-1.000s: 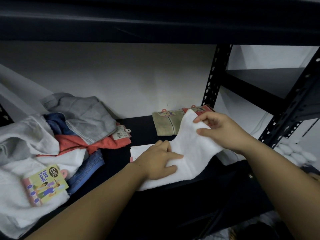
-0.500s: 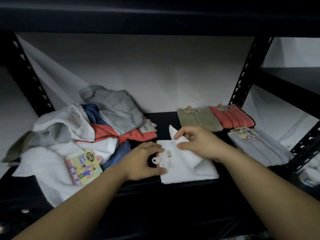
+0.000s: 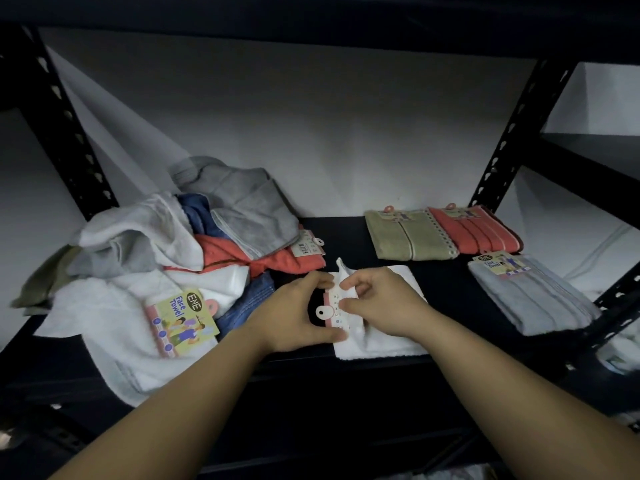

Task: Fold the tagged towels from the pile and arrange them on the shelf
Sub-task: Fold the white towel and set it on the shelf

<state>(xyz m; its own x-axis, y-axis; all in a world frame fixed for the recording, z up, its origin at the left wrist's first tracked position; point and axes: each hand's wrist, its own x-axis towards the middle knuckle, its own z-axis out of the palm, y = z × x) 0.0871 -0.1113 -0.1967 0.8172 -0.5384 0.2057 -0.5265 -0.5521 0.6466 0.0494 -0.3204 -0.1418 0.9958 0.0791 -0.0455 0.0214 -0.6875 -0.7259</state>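
Observation:
A small white towel (image 3: pixel 384 344) lies folded at the front middle of the black shelf (image 3: pixel 346 233). Its paper tag (image 3: pixel 330 311) sticks out on the left side. My left hand (image 3: pixel 294 313) curls round the tag's left edge, thumb and fingers pinching it. My right hand (image 3: pixel 381 303) pinches a raised fold of the white towel just right of the tag. A loose pile of towels (image 3: pixel 166 258) in white, grey, blue and coral fills the left of the shelf. Folded olive (image 3: pixel 401 237), coral (image 3: pixel 474 230) and light grey (image 3: pixel 530 296) towels lie at the right.
A "Face Towel" tag (image 3: pixel 183 313) lies on the white towel at the front of the pile. Black perforated uprights (image 3: pixel 59 123) (image 3: pixel 512 133) frame the bay. A white wall stands behind. Bare shelf shows between the pile and the folded towels.
The white towel's raised half came down onto the shelf, leaving a smaller fold. My left hand shifted onto the tag and my right hand moved down close beside it.

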